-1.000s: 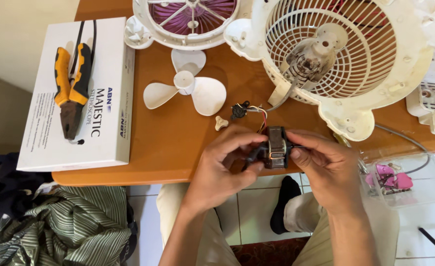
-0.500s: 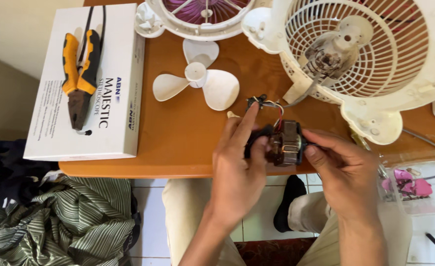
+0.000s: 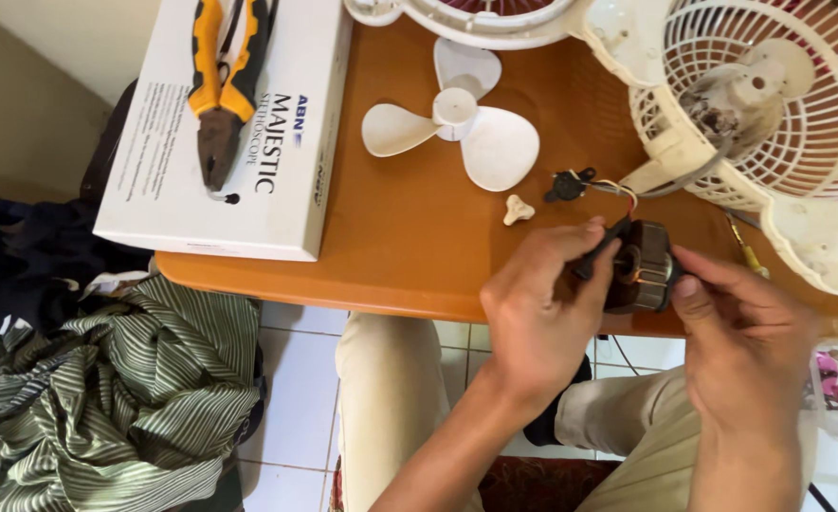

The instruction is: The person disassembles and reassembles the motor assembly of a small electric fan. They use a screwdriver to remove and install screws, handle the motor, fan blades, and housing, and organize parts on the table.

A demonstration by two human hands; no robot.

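here both hands meet over the near edge of the orange-brown table (image 3: 419,237), toward its right end. the left hand (image 3: 542,313) is curled around the left side of a small dark fan motor (image 3: 642,265), thumb and fingers closed on it, with a black lead pinched along the forefinger. the right hand (image 3: 746,332) grips the motor from the right, its thumb and fingertips pressed to the metal casing. the motor is held just above the table's edge, not resting flat on it, and thin coloured wires (image 3: 618,190) run from it up toward the white fan housing (image 3: 779,123) that lies at the far right corner. just beside the wires sits a small black part (image 3: 566,185), and near it a tiny cream three-lobed knob (image 3: 518,210). a white three-bladed fan propeller (image 3: 457,123) lies toward the far edge, in the middle of the table. at the left end a white cardboard box (image 3: 239,133) overhangs the table's edge, and yellow-and-black pliers (image 3: 222,85) lie on top of it. below the table, at the left, green striped cloth (image 3: 116,389) is heaped on the tiled floor. the person's knees in beige trousers (image 3: 395,398) show under the near edge.
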